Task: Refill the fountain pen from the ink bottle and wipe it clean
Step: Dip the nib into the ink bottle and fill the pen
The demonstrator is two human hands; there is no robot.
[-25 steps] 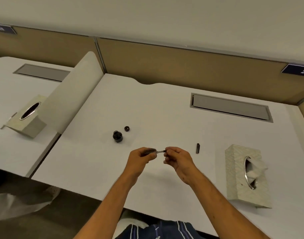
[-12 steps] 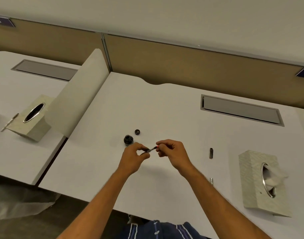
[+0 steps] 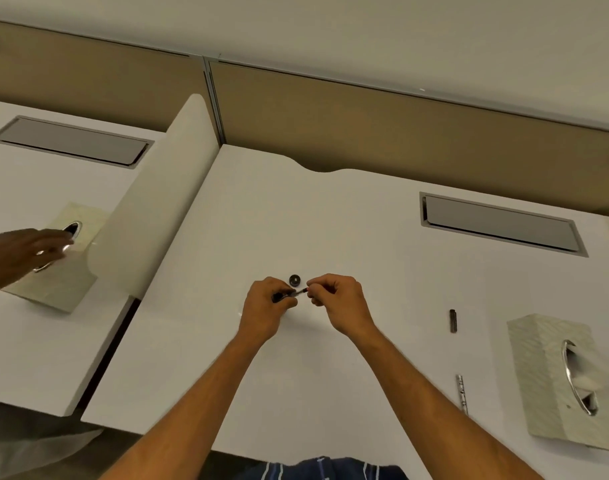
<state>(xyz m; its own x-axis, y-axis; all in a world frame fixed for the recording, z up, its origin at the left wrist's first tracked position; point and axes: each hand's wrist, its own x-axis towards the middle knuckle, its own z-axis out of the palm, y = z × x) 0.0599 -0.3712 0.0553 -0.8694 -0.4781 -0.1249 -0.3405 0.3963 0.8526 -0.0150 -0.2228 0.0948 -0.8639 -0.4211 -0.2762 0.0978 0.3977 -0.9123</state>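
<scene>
On the neighbouring desk (image 3: 36, 358), past the divider (image 3: 157, 209), another person's hand (image 3: 19, 254) reaches over a tissue box (image 3: 54, 285); it lies well apart from the work and is not in the way

The left hand (image 3: 265, 306) is closed around the dark end of the pen (image 3: 289, 294), holding it level above the middle of the desk (image 3: 330, 220). The right hand (image 3: 337, 303) pinches the other end, where a red part shows. The two hands are close together, joined only by the pen; this grip suits twisting or working the filler, though which cannot be told

The ink bottle is not visible and is probably hidden behind the left hand. Its cap (image 3: 294, 280) lies just behind the hands

Toward the right edge lie a small dark pen part (image 3: 453, 320), a silver part (image 3: 461, 393) near the front edge, and a second tissue box (image 3: 566, 379), within reach for wiping
</scene>
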